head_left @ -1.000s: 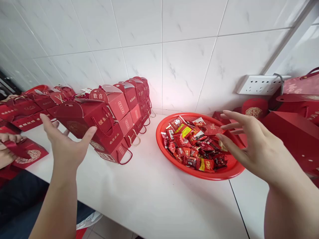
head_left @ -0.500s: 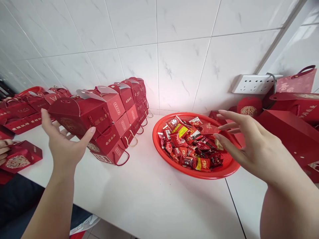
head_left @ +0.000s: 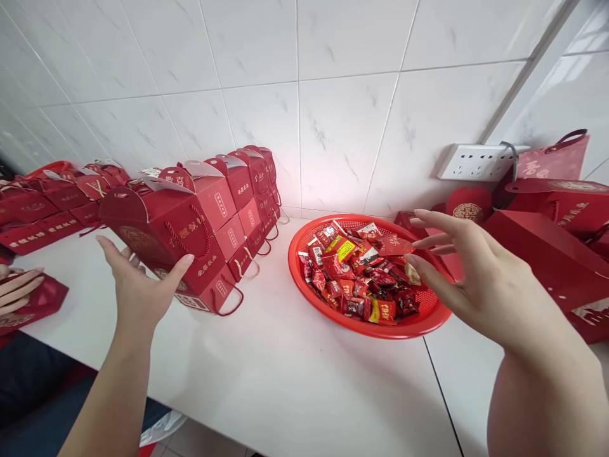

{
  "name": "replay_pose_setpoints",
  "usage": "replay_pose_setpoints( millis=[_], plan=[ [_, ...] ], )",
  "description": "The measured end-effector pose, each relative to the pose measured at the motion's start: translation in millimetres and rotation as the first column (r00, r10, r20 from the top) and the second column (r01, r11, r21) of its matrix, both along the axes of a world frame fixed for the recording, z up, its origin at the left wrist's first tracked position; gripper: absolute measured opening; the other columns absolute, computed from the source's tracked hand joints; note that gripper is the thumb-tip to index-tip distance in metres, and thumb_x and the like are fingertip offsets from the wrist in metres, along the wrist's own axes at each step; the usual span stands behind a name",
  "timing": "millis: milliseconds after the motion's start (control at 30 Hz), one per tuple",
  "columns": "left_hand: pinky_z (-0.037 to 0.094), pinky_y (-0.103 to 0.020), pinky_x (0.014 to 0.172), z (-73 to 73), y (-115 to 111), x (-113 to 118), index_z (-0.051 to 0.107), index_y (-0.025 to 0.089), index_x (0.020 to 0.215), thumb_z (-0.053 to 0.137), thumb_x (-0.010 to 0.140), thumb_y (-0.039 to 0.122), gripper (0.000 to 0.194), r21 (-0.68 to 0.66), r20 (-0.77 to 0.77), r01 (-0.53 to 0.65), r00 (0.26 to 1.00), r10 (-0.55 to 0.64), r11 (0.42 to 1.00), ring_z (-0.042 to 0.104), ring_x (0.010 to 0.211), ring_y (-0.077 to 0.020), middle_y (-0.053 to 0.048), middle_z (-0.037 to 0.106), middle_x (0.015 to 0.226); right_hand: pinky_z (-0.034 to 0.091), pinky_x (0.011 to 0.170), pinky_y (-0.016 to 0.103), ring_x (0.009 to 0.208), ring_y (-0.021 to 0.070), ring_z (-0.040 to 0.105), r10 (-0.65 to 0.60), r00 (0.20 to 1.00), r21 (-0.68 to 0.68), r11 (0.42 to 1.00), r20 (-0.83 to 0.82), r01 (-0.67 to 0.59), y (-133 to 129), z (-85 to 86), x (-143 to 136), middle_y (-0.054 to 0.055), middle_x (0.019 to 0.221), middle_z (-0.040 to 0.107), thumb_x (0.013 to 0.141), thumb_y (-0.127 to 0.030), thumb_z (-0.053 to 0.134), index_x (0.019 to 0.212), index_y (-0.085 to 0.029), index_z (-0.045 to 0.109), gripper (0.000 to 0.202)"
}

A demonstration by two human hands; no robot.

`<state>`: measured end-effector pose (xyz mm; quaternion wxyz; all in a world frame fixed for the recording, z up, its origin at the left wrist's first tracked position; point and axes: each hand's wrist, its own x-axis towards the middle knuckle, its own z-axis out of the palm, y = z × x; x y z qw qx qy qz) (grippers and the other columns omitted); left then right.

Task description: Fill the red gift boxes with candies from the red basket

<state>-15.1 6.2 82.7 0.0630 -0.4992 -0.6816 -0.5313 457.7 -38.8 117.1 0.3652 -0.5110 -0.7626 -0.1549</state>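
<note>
My left hand [head_left: 143, 279] is open with its fingers spread, close in front of the nearest red gift box [head_left: 157, 222] at the end of a stacked row; whether it touches the box I cannot tell. Rope handles hang from several of these boxes. My right hand [head_left: 476, 279] hovers over the right rim of a round red plastic basket [head_left: 314, 304], its thumb and fingers apart. Red and yellow wrapped sweets [head_left: 352, 266] lie in the basket. A flat red packet [head_left: 394, 245] lies just beyond the right fingertips.
Another person's hand [head_left: 21, 292] rests on a red box [head_left: 50, 298] at the far left. More red boxes [head_left: 42, 200] stand behind it. At the right are larger red boxes [head_left: 547, 254] and a wall socket strip [head_left: 476, 162]. The white table [head_left: 285, 381] meets a tiled wall.
My left hand has moved a little right and down, away from the upper part of the nearest box. The other person's hand now covers more of its box. My right hand is nearly unchanged.
</note>
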Motion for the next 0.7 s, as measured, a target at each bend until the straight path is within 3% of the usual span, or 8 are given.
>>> replay_pose_setpoints(
  millis=[100,200,300,400,500,567,600,700],
  plan=[
    [0.049,-0.058,0.106,-8.5,0,0,0.003,0.016,0.161,0.085,0.057,0.04,0.135,-0.035,0.092,-0.028,0.995,0.031,0.999,0.06,0.123,-0.0346,-0.019,0.051,0.144,0.062,0.065,0.033,0.1,0.0212,0.071,0.009,1.0,-0.021,1.0,-0.002,-0.009,-1,3.3,-1,0.005,0.135,0.063,0.098,-0.038,0.055,0.144,-0.025,0.044,0.049],
    [0.052,-0.055,0.104,-11.3,1,2,0.025,0.024,0.157,0.085,0.06,0.043,0.116,0.0,0.076,-0.016,0.997,0.016,1.0,0.062,0.121,-0.0326,-0.014,0.054,0.144,0.061,0.06,0.031,0.099,0.0233,0.072,0.016,1.0,-0.031,0.999,-0.008,-0.016,-1,6.1,-1,0.009,0.131,0.064,0.098,-0.037,0.054,0.143,-0.024,0.045,0.049],
    [0.052,-0.051,0.105,-11.1,3,4,0.038,0.022,0.15,0.083,0.066,0.044,0.098,0.011,0.077,-0.017,0.997,0.016,1.0,0.062,0.121,-0.0301,-0.012,0.054,0.145,0.061,0.061,0.034,0.092,0.0254,0.074,0.025,1.0,-0.034,0.999,-0.016,-0.026,-1,5.7,0,0.01,0.124,0.067,0.098,-0.039,0.053,0.144,-0.024,0.045,0.049],
    [0.055,-0.049,0.1,-14.1,6,-1,0.036,0.023,0.15,0.082,0.067,0.041,0.097,-0.003,0.078,-0.004,0.997,0.004,1.0,0.063,0.119,-0.0285,-0.013,0.053,0.147,0.061,0.065,0.036,0.09,0.0261,0.074,0.022,1.0,-0.061,0.998,-0.021,-0.023,-2,4.3,1,0.01,0.12,0.068,0.098,-0.04,0.052,0.144,-0.025,0.046,0.048],
    [0.051,-0.048,0.106,-23.1,7,-10,0.016,0.024,0.157,0.077,0.068,0.036,0.108,0.03,0.052,0.152,0.987,-0.153,0.988,0.049,0.137,-0.0291,-0.015,0.037,0.158,0.06,0.067,0.037,0.092,0.0263,0.073,0.009,1.0,-0.08,0.997,-0.026,-0.011,-5,5.9,5,0.01,0.124,0.066,0.098,-0.041,0.052,0.143,-0.026,0.047,0.048],
    [0.039,-0.051,0.115,-30.0,6,-11,0.002,0.019,0.159,0.071,0.07,0.037,0.114,0.118,-0.032,0.168,0.986,-0.165,0.979,0.029,0.151,-0.0301,-0.019,0.02,0.165,0.06,0.07,0.038,0.096,0.0265,0.072,-0.003,0.999,-0.09,0.996,-0.041,-0.001,-8,8.8,10,0.009,0.128,0.065,0.098,-0.042,0.052,0.142,-0.028,0.048,0.047],
    [0.031,-0.054,0.119,-32.8,5,-9,0.003,0.017,0.158,0.067,0.071,0.039,0.111,0.212,-0.11,0.126,0.988,-0.105,0.969,0.023,0.153,-0.031,-0.019,0.018,0.165,0.06,0.072,0.039,0.097,0.0265,0.071,-0.012,0.999,-0.093,0.996,-0.052,0.007,-9,10.4,13,0.009,0.128,0.065,0.098,-0.042,0.052,0.141,-0.028,0.049,0.046],
    [0.018,-0.056,0.122,-36.6,0,10,0.026,0.019,0.153,0.057,0.074,0.047,0.09,0.575,-0.342,0.073,0.926,0.158,0.815,0.028,0.147,-0.0341,-0.015,0.032,0.154,0.059,0.081,0.043,0.1,0.0261,0.07,-0.066,0.994,-0.106,0.993,-0.085,0.057,-12,13.9,22,0.007,0.125,0.065,0.097,-0.041,0.054,0.137,-0.029,0.052,0.042]
  ],
)
